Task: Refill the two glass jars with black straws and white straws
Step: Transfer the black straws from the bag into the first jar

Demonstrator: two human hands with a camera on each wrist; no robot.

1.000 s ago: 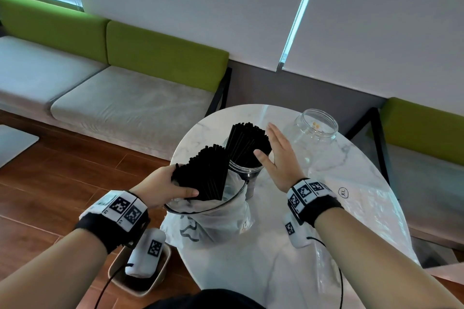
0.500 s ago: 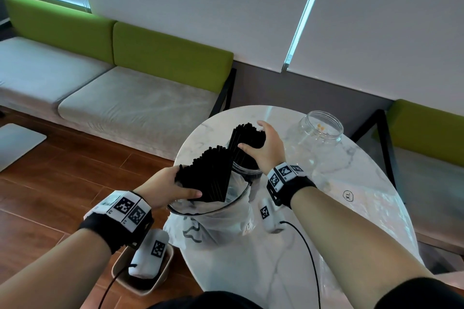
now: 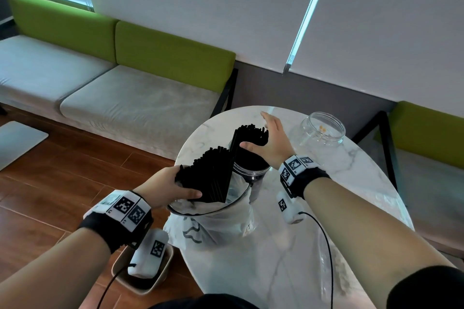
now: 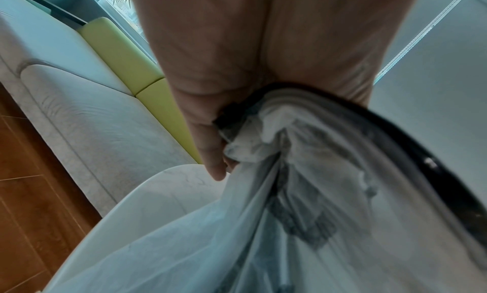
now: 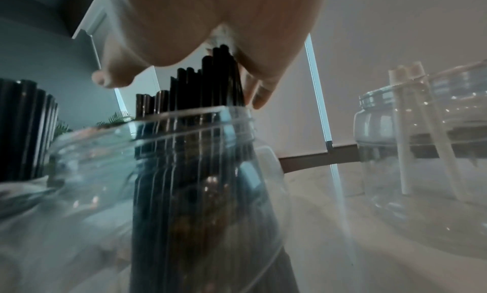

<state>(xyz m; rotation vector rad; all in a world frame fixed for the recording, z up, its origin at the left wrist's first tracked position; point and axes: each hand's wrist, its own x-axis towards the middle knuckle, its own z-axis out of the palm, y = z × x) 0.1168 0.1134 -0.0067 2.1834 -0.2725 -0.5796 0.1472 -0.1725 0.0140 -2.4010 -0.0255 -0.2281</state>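
Head view showed the left hand [image 3: 167,188] clutching straws [image 3: 208,178] while the flat, unclenched right hand [image 3: 270,142] steadied the jar [image 3: 251,173]; feeding small bunches seemed wisest.

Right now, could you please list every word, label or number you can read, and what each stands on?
No text can be read.
Clear plastic bag: dark print, crumpled, unreadable.
Black-and-white wristbands: square code patterns only, no words.

The left hand [image 3: 167,189] hides the lower ends of its black straw bundle [image 3: 208,177]. The right hand [image 3: 270,143] covers part of the straws in the near jar [image 5: 163,172], whose base is blurred and cut off.
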